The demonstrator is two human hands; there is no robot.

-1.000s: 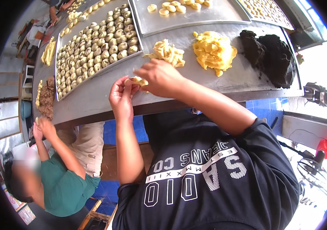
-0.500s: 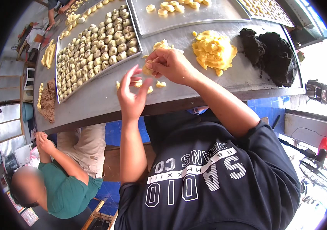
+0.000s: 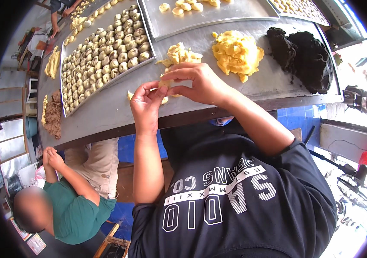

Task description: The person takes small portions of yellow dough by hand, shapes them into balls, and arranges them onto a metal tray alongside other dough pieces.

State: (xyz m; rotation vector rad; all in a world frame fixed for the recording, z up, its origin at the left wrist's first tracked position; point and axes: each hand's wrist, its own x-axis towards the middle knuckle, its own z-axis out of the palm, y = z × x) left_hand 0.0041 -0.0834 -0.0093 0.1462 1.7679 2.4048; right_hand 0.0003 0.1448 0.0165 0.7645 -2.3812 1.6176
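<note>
My left hand (image 3: 146, 105) and my right hand (image 3: 200, 84) meet over the steel table, both closed on a small flattened piece of pale yellow dough (image 3: 165, 82), which their fingers partly hide. Small loose dough bits (image 3: 130, 95) lie just beyond and beneath my hands. Past them is a heap of pale dough (image 3: 181, 53), with a bright yellow mound (image 3: 237, 53) to its right and a black mass (image 3: 308, 64) farther right. To the left, a large tray (image 3: 150, 43) holds rows of several small round filled pieces with dark patches.
A steel tray (image 3: 209, 23) of pale discs and another full tray (image 3: 301, 10) stand behind. Brown crumbly mass (image 3: 53, 114) lies at the table's left end. A co-worker in green (image 3: 73, 215) stands at my left; another person's arms (image 3: 55, 21) reach in at the far end.
Half a second ago my left hand was apart with fingers spread; it has moved in to grip the piece beside my right hand, which has dropped slightly. The neighbour's joined hands stay low.
</note>
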